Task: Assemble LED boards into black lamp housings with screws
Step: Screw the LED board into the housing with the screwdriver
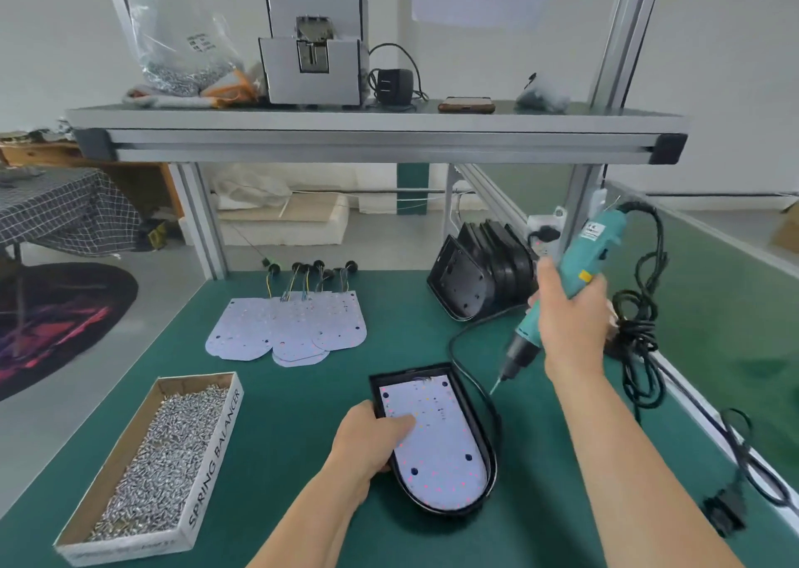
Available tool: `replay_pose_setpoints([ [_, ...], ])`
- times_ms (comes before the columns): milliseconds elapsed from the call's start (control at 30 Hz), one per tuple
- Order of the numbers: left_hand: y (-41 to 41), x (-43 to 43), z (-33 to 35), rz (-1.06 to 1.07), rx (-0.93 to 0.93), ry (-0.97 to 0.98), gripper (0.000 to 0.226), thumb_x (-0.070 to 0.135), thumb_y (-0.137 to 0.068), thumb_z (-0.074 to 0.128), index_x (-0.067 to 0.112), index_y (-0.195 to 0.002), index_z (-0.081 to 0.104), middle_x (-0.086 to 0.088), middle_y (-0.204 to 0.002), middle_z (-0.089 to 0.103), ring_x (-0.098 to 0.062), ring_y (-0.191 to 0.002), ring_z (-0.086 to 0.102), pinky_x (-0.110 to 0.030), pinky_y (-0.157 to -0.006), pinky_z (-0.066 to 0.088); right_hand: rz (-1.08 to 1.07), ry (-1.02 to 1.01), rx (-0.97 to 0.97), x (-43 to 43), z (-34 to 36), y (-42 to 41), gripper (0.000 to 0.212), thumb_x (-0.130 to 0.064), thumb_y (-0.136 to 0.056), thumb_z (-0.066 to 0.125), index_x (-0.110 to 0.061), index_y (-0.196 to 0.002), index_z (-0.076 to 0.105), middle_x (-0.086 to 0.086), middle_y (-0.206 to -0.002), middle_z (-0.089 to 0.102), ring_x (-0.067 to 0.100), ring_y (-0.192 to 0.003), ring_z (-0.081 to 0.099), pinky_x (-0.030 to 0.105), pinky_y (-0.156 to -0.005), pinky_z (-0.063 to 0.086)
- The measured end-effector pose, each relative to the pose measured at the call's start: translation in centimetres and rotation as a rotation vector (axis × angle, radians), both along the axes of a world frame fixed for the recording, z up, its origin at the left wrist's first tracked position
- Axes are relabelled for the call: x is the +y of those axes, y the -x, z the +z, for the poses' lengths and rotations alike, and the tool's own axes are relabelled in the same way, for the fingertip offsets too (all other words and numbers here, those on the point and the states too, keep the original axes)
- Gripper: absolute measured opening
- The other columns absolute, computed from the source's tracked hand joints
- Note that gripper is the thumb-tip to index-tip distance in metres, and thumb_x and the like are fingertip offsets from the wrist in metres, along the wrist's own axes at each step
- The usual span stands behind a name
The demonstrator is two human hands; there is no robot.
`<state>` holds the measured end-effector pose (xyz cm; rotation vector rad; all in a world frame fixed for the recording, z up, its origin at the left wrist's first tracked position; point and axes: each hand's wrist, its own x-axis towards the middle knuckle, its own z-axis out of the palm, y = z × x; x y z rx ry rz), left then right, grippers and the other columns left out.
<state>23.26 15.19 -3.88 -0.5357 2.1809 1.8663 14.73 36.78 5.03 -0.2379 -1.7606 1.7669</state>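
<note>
Hands fill our head view: our left hand (369, 440) grips the left rim of the black lamp housing (449, 509) on the green mat (302, 399), thumb pressing the LED board (439, 446) seated inside. Our right hand (566, 319) clasps the teal electric screwdriver (605, 232), tilted, bit just right of the housing. Left lies the screw box (160, 459); spare LED boards (285, 329) and stacked housings (480, 265) sit behind.
</note>
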Motion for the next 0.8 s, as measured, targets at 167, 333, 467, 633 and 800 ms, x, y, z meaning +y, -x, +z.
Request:
replay_pose_setpoints([
  [167, -0.3, 0.2, 0.3, -0.005, 0.008, 0.021, 0.050, 0.036, -0.058, 0.060, 0.008, -0.099, 0.070, -0.013, -0.096, 0.076, -0.021, -0.064, 0.057, -0.021, -0.050, 0.039, -0.108, -0.290, -0.515, 7.4, -6.0, 1.8, 0.046, -0.025, -0.085, 0.071, -0.006, -0.114, 0.041, 0.014, -0.101, 0.061, 0.033, -0.086, 0.058, 0.037, -0.071, 0.042],
  [333, -0.5, 0.2, 0.5, -0.002, 0.020, 0.046, 0.046, 0.037, -0.060, 0.059, 0.012, -0.097, 0.071, -0.010, -0.095, 0.076, -0.022, -0.068, 0.060, -0.024, -0.054, 0.041, -0.187, -0.579, -0.752, 9.2, -8.4, 1.5, 0.047, -0.018, -0.079, 0.073, -0.002, -0.111, 0.043, 0.019, -0.107, 0.057, 0.038, -0.087, 0.059, 0.046, -0.076, 0.053],
  [467, -0.7, 0.3, 0.4, -0.007, 0.027, 0.064, 0.040, 0.037, -0.062, 0.058, 0.017, -0.095, 0.072, -0.004, -0.092, 0.078, -0.024, -0.075, 0.068, -0.024, -0.055, 0.044, -0.333, -1.039, -0.529, 7.0, -7.7, 3.4, 0.057, -0.007, -0.078, 0.072, -0.007, -0.130, 0.048, 0.015, -0.128, 0.050, 0.038, -0.116, 0.047, 0.047, -0.093, 0.045],
  [633, -0.6, 0.0, -0.1, -0.016, 0.037, 0.068, 0.014, 0.025, -0.084, 0.065, 0.020, -0.094, 0.073, 0.000, -0.092, 0.078, -0.027, -0.093, 0.073, -0.032, -0.066, 0.053, 0.123, -1.487, -0.458, 2.2, -7.9, 8.0, 0.056, -0.003, -0.089, 0.054, -0.015, -0.143, 0.045, 0.003, -0.152, 0.040, 0.030, -0.131, 0.038, 0.039, -0.103, 0.041],
  [800, -0.5, -0.1, -0.5, 0.000, 0.043, 0.065, 0.011, 0.019, -0.089, 0.065, 0.020, -0.097, 0.072, 0.001, -0.093, 0.078, -0.026, -0.091, 0.074, -0.049, -0.083, 0.060, 0.299, -1.631, -0.647, 1.6, -9.0, 10.7, 0.057, -0.007, -0.094, 0.044, -0.018, -0.149, 0.036, 0.000, -0.154, 0.036, 0.029, -0.137, 0.031, 0.041, -0.107, 0.036],
])
